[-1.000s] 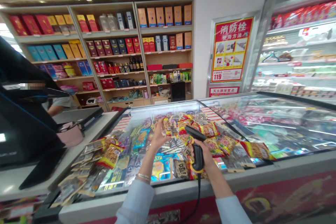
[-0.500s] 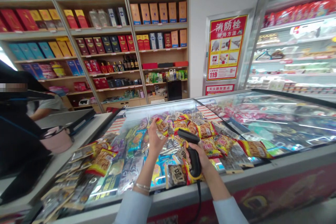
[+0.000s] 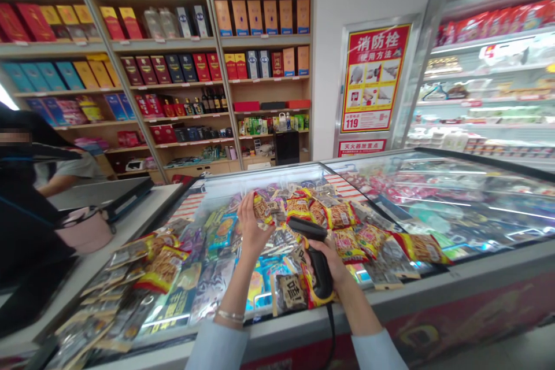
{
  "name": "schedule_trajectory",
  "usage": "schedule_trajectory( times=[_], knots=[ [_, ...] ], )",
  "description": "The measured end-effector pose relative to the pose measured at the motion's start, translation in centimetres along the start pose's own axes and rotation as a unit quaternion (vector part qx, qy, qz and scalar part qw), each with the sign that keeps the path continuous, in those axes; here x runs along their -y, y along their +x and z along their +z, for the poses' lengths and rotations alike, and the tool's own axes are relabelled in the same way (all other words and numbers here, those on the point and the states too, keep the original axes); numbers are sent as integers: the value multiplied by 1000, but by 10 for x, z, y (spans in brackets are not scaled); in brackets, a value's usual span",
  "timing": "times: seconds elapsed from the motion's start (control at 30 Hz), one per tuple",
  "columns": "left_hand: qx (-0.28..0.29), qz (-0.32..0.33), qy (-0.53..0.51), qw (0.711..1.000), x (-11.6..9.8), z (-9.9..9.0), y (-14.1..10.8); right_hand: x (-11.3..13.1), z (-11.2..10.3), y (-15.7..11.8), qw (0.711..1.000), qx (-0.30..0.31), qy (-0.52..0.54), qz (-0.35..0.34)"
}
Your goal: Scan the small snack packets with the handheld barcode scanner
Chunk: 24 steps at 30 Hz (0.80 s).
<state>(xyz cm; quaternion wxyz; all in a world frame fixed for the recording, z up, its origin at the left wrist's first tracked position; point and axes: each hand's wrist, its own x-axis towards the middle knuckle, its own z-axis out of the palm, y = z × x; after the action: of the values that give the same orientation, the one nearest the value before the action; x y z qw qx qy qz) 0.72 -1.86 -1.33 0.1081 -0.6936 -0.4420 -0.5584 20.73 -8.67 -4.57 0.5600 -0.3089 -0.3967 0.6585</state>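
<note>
My left hand (image 3: 251, 226) is closed on the edge of a red and yellow snack bag (image 3: 263, 210), held over the pile on the freezer's glass top. The fingers hide part of this bag. In my right hand (image 3: 333, 263) is a black and yellow barcode scanner (image 3: 319, 269), its head tilted toward the left hand and its cable hanging over the front edge. Beneath the scanner lies a dark bag with a large printed character (image 3: 289, 291). More red and yellow snack bags (image 3: 342, 215) are spread beyond and right of the scanner.
Grey and yellow packets (image 3: 110, 295) are heaped at the freezer's left end. A counter with a pink bag (image 3: 84, 230) adjoins it, where a person in dark clothes (image 3: 26, 214) stands. Boxed goods fill the shelves (image 3: 173, 84) behind. The freezer's front rim (image 3: 381, 295) runs near my forearms.
My left hand and the snack bag have shifted slightly left. The scanner has moved a little left and down. The view has turned slightly.
</note>
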Motion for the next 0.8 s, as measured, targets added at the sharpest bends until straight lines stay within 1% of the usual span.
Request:
schedule_trajectory(
  times=[0.3,0.47,0.8],
  knots=[
    [22,6,-7,1000,1,-2,1,-2,-1,0,1000,14,17,-6],
    [24,11,-4,1000,2,-2,1,2,3,-2,999,-4,32,4],
    [39,9,-25,999,4,-1,1,0,2,3,999,-7,50,-18]
  ],
)
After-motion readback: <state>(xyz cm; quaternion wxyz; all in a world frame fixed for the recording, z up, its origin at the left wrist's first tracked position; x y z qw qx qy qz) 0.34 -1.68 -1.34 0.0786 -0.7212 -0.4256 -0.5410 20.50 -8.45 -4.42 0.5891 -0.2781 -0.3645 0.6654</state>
